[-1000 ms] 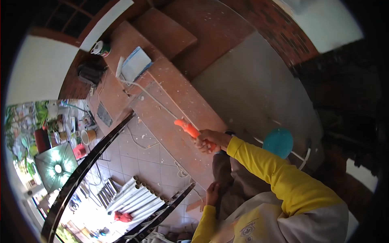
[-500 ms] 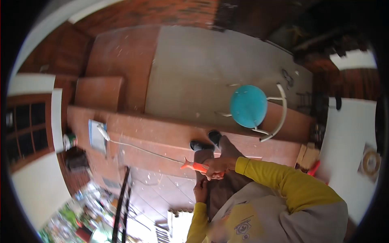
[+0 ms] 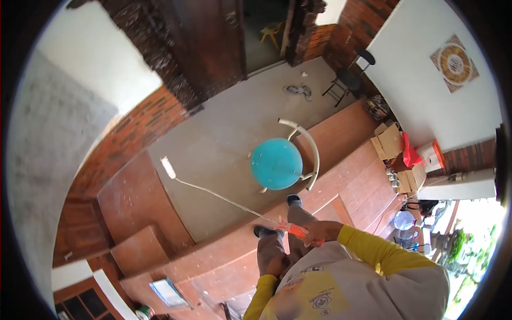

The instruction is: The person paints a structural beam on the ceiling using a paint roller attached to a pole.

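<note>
My right hand (image 3: 314, 232) is closed around the orange grip of a paint roller (image 3: 292, 228). The roller's long thin rod runs up and to the left from the grip. Its white roller head (image 3: 168, 167) is at the far end, over the grey floor (image 3: 213, 133). My left hand (image 3: 277, 265) lies on my trouser leg, with nothing visible in it. Beyond my feet, a chair with a round turquoise seat (image 3: 276, 164) and a curved cream backrest stands at the edge of the raised floor.
Reddish-brown tiled steps (image 3: 224, 250) run beneath my feet. On them to the left lies a white-and-blue paint tray (image 3: 168, 293). Cardboard boxes (image 3: 388, 141) stand at the right wall, with a black folding chair (image 3: 348, 79) beyond. Grey sandals (image 3: 297, 92) lie near the doorway.
My view has turned to the right. The roller head has swung from the paint tray out over the grey floor. My right hand still holds the grip.
</note>
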### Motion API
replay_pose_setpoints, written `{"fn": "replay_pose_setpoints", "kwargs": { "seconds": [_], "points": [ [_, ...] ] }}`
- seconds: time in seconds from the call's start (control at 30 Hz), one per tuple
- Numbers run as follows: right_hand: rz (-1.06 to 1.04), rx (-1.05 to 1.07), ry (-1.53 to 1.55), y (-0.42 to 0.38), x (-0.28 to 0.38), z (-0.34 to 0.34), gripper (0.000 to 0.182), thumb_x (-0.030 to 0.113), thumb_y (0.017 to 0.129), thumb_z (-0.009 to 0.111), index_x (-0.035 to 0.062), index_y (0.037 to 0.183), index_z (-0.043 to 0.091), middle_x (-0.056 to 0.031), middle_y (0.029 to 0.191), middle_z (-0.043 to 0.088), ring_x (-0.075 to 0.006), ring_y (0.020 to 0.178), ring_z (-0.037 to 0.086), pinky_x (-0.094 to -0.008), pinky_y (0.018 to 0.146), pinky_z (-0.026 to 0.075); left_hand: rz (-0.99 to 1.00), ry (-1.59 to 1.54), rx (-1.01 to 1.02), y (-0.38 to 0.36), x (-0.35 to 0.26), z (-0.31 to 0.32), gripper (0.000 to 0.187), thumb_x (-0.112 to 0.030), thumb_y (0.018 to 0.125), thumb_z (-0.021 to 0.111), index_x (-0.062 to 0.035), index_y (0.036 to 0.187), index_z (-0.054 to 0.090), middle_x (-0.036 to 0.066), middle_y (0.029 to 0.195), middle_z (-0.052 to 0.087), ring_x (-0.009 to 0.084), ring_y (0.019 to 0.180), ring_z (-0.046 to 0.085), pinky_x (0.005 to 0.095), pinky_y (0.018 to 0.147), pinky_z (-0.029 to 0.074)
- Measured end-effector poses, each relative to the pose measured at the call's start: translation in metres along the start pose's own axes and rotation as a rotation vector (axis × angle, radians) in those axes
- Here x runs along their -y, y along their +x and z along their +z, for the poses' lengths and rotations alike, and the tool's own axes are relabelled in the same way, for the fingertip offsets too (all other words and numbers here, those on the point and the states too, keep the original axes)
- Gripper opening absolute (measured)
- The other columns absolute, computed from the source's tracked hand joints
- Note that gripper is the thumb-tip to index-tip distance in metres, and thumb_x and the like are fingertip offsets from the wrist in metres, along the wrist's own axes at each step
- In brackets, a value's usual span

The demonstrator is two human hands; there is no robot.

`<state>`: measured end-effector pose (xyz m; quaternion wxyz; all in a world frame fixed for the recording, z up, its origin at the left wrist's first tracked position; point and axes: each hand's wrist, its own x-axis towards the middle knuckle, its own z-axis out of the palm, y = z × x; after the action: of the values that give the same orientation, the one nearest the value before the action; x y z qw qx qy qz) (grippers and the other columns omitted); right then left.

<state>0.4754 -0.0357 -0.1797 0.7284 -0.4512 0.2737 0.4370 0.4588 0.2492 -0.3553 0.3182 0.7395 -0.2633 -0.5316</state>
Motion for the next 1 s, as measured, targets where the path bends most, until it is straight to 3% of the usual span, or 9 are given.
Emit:
{"fn": "replay_pose_setpoints", "kwargs": {
  "seconds": [0.13, 0.5, 0.6, 0.67, 1.0],
  "points": [
    [-0.128, 0.132, 0.254, -0.022, -0.023, -0.031, 0.017, 0.004, 0.076, 0.064, 0.0072, 0.08, 0.048, -0.0013, 0.053, 0.045, -0.0107, 0.039, 0.044, -0.0272, 0.038, 0.038, -0.035, -0.06, -0.053, 0.022, -0.04, -0.029, 0.04, -0.038, 0.089, 0.051, -0.01, 0.115, 0.064, 0.023, 0.111, 0.064, 0.0393, 0.106, 0.06, 0.0448, 0.092, 0.046],
    [-0.361, 0.035, 0.245, -0.103, -0.037, -0.161, 0.02, 0.004, 0.074, 0.064, 0.0076, 0.083, 0.046, -0.0017, 0.055, 0.046, -0.0112, 0.04, 0.046, -0.0269, 0.036, 0.039, -0.086, 0.193, 0.223, 0.127, -0.137, 0.022, 0.047, -0.046, 0.093, 0.046, -0.0066, 0.109, 0.066, 0.026, 0.107, 0.064, 0.0413, 0.103, 0.061, 0.047, 0.089, 0.047],
    [-0.341, 0.031, 0.237, -0.126, -0.03, -0.19, 0.019, 0.006, 0.071, 0.065, 0.0082, 0.072, 0.046, -0.0016, 0.054, 0.045, -0.0117, 0.039, 0.045, -0.0269, 0.037, 0.039, -0.032, 0.302, 0.274, 0.142, -0.198, 0.018, 0.048, -0.042, 0.095, 0.046, 0.0005, 0.104, 0.066, 0.027, 0.096, 0.066, 0.0412, 0.089, 0.065, 0.0423, 0.078, 0.05],
    [-0.343, 0.032, 0.243, -0.135, -0.027, -0.207, 0.02, 0.007, 0.07, 0.066, 0.0086, 0.067, 0.047, -0.0016, 0.053, 0.045, -0.0119, 0.039, 0.045, -0.027, 0.037, 0.039, 0.122, 0.176, 0.154, 0.143, -0.205, 0.021, 0.046, -0.041, 0.094, 0.048, 0.002, 0.098, 0.066, 0.026, 0.093, 0.066, 0.0414, 0.086, 0.064, 0.0435, 0.077, 0.05],
    [-0.397, -0.001, 0.22, -0.143, -0.016, -0.236, 0.017, 0.004, 0.07, 0.065, 0.0066, 0.072, 0.048, -0.0023, 0.053, 0.046, -0.0134, 0.039, 0.047, -0.0289, 0.036, 0.039, 0.075, 0.17, 0.133, 0.154, -0.247, 0.019, 0.041, -0.036, 0.094, 0.049, 0.0008, 0.1, 0.066, 0.026, 0.098, 0.066, 0.0401, 0.09, 0.064, 0.0434, 0.08, 0.049]
  ]
}}
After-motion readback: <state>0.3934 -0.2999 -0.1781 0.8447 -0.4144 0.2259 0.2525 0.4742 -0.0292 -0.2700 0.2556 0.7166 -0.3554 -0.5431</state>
